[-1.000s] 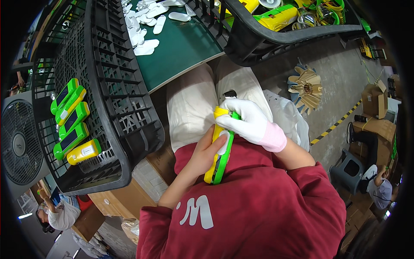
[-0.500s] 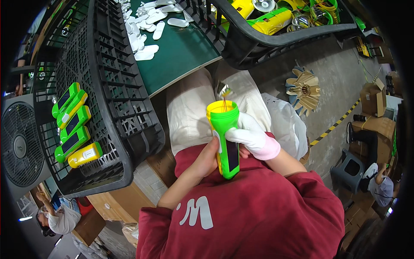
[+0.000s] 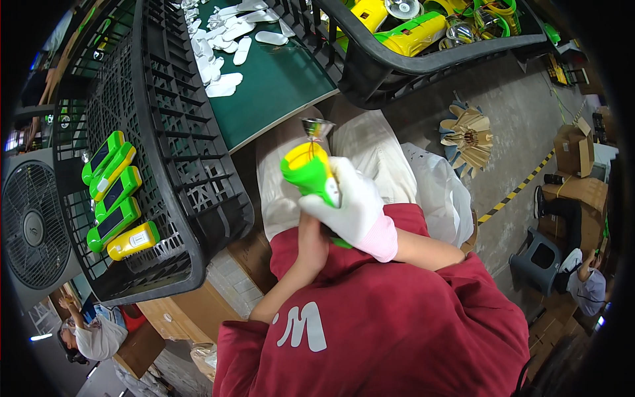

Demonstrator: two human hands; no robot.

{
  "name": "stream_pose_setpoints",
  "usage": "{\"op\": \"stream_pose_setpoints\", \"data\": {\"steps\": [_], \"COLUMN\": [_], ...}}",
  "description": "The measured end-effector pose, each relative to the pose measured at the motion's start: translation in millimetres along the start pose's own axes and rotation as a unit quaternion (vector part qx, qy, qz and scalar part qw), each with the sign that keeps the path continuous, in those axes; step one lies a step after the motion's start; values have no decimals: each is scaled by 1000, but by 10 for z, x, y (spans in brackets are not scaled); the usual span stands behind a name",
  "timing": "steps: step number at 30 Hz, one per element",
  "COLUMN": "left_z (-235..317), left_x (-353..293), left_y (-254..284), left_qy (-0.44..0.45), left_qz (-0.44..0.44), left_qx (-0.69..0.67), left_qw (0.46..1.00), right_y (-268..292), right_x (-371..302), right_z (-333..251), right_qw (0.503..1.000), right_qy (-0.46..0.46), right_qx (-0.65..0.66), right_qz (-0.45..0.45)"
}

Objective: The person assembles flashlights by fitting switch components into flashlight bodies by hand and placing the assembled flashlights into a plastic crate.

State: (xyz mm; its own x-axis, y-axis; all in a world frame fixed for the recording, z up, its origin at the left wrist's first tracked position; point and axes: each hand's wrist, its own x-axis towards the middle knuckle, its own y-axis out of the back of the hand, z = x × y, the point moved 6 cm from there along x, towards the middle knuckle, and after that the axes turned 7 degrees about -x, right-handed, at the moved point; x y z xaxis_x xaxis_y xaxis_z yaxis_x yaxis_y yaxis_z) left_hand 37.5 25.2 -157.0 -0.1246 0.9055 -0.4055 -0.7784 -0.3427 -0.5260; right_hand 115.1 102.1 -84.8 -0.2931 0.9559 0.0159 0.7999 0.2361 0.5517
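Observation:
A green and yellow flashlight [image 3: 306, 175] is held over my lap, its wide end tilted up and to the left. From the open yellow rim a shiny reflector [image 3: 317, 128] dangles on thin wires. My right hand [image 3: 356, 209], in a white glove with a pink cuff, wraps round the flashlight's neck and hides much of its body. Bare and lower down, my left hand [image 3: 312, 239] is closed round the lower body, its fingers mostly hidden behind the glove.
A black basket [image 3: 147, 119] on the left holds several flashlights [image 3: 118, 225]. Another black basket [image 3: 390, 65] at the upper right is filled with flashlight parts. White plastic pieces [image 3: 225, 84] lie on the green table [image 3: 274, 92]. A fan [image 3: 32, 228] stands far left; other people sit farther off.
The flashlight has moved left and slightly up, and now tilts left. My right hand has slid across its front, covering the dark panel. The reflector has swung up and left.

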Motion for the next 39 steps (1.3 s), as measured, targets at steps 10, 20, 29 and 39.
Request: {"op": "stream_pose_setpoints", "data": {"steps": [10, 20, 29, 39], "left_z": [78, -224, -99, 28], "left_x": [2, 120, 130, 154], "left_y": [-92, 240, 358, 448], "left_qy": [162, 261, 294, 207], "left_qz": [-200, -169, -57, -145], "left_qx": [-219, -329, -77, -13], "left_qw": [941, 892, 951, 967], "right_y": [197, -125, -672, -1056], "right_x": [111, 1623, 3536, 3821], "right_z": [218, -685, -893, -861], "right_qw": [962, 967, 954, 916], "right_qy": [-56, 212, 67, 127], "right_qx": [266, -57, -255, -379], "right_qz": [-25, 126, 146, 36]}}
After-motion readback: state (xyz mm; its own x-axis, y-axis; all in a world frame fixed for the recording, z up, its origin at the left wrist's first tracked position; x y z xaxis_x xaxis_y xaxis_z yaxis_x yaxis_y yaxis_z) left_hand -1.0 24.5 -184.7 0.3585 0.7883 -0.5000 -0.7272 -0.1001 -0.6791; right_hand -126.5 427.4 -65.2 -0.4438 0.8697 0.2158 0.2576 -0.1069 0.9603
